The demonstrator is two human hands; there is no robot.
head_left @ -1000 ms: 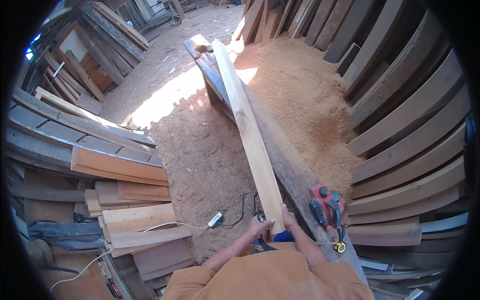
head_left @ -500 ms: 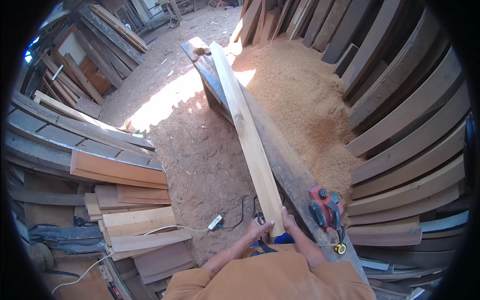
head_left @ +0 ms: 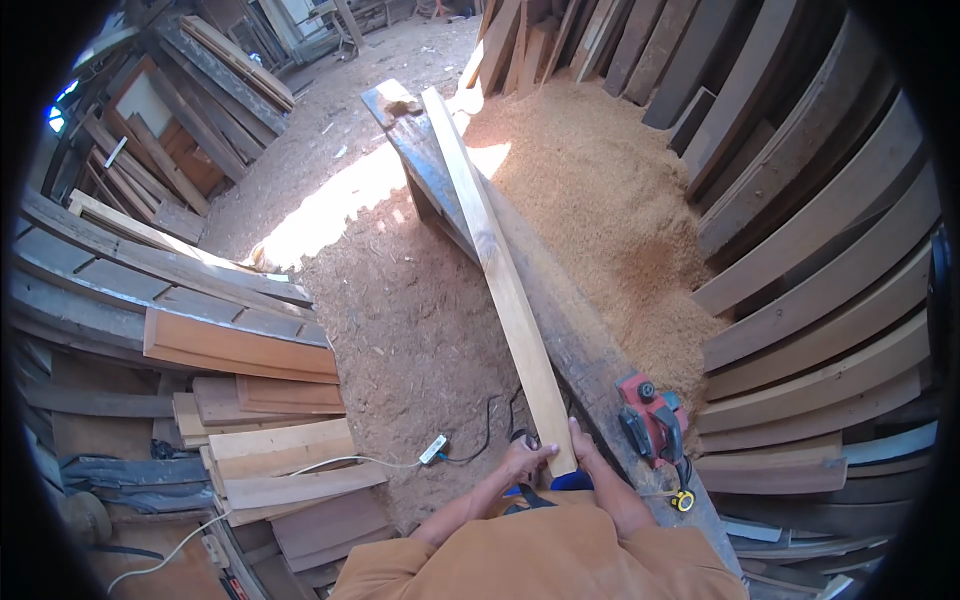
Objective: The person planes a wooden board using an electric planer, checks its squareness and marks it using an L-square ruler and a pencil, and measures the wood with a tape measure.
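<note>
A long pale wooden plank [head_left: 510, 290] runs away from my body, its far part resting over the workbench [head_left: 560, 285]. My left hand [head_left: 525, 458] grips the near end from the left, thumb on top and fingers partly hidden. On the opposite edge, my right hand [head_left: 582, 442] holds the same end, its fingers mostly hidden beneath. To the right of that hand, a red electric planer [head_left: 655, 420] sits on the bench. A yellow and black tape measure [head_left: 682, 500] lies near the planer.
A sawdust heap [head_left: 600, 180] spreads right of the bench. Boards [head_left: 830, 390] lean along the right side. Stacked planks [head_left: 285, 450] lie at left. A power strip [head_left: 433, 449] with cables rests on the dirt floor [head_left: 400, 330].
The plank has turned slightly about its length, so its top face now shows flatter. Its near end has shifted a little right, with both hands still on it.
</note>
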